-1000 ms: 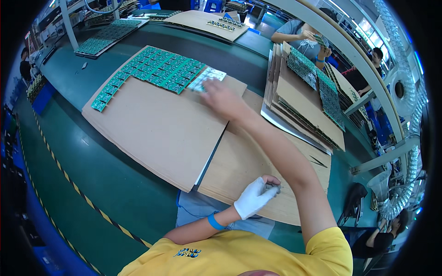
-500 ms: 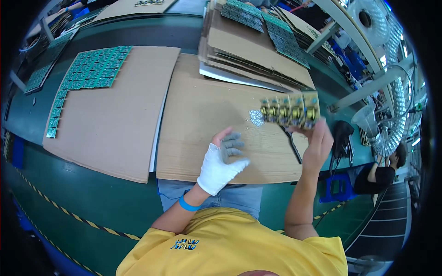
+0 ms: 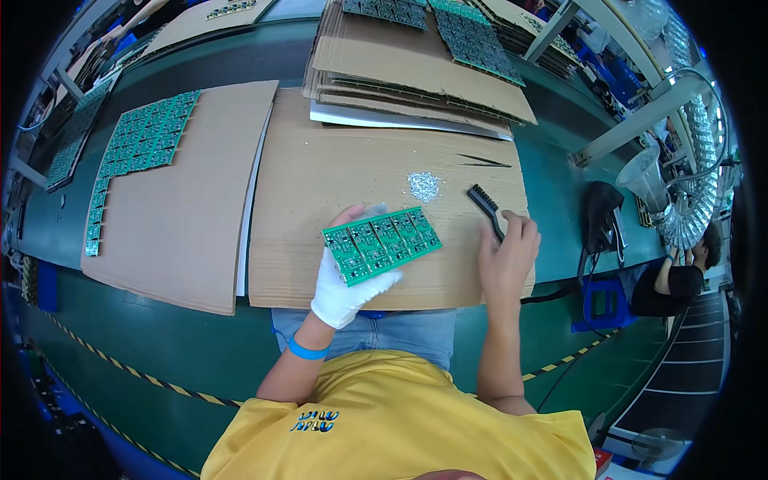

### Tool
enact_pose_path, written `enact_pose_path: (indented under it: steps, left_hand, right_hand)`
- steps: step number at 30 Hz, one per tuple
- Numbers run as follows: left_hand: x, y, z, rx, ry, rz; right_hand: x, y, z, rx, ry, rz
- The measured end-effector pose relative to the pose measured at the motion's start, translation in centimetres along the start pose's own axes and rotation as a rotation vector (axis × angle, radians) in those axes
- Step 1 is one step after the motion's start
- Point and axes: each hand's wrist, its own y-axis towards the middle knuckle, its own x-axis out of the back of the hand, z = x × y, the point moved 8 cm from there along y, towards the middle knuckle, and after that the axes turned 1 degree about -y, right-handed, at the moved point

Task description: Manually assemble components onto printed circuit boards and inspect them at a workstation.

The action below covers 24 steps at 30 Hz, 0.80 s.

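My left hand (image 3: 340,292), in a white glove with bare grey-tipped fingers mostly hidden, holds a green circuit board panel (image 3: 382,244) from below and its left side. The panel is tilted, with its small-component face upward. To its right, my bare right hand (image 3: 510,252) closes around the handle of a black brush (image 3: 485,202), thumb on one side and fingers on the other. The brush's bristle end points away from me. Beyond the panel, a little heap of silvery bits (image 3: 423,186) lies on the cardboard mat (image 3: 296,192).
Tweezers (image 3: 484,162) lie beyond the brush. At left, a cardboard sheet (image 3: 184,224) carries rows of green board panels (image 3: 148,132). Stacked cardboard (image 3: 392,60) with more boards stands at the back. A flexible silver duct (image 3: 686,216) and a black bag (image 3: 602,220) are at right.
The board panel has passed from my right hand to my left and been turned from its tall-component face to its green face. My right hand has come down to the brush.
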Motion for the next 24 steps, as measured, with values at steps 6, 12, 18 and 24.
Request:
enact_pose_path:
  steps: [6, 12, 18, 24]
  left_hand:
    - [-0.4, 0.1, -0.2, -0.048, -0.045, 0.014]
    - [-0.1, 0.2, 0.5, -0.066, 0.010, 0.034]
    - [-0.1, -0.3, 0.6, -0.005, -0.056, -0.034]
    - [-0.1, -0.1, 0.3, -0.109, 0.087, 0.020]
  right_hand:
    - [-3.8, 0.7, -6.2, -0.041, 0.436, 0.144]
    - [1.0, -1.2, 8.4, 0.068, 1.053, 0.473]
    - [1.8, -2.4, 13.1, 0.269, 1.018, 0.413]
    - [0.1, -1.0, 6.9, 0.131, 0.601, 0.207]
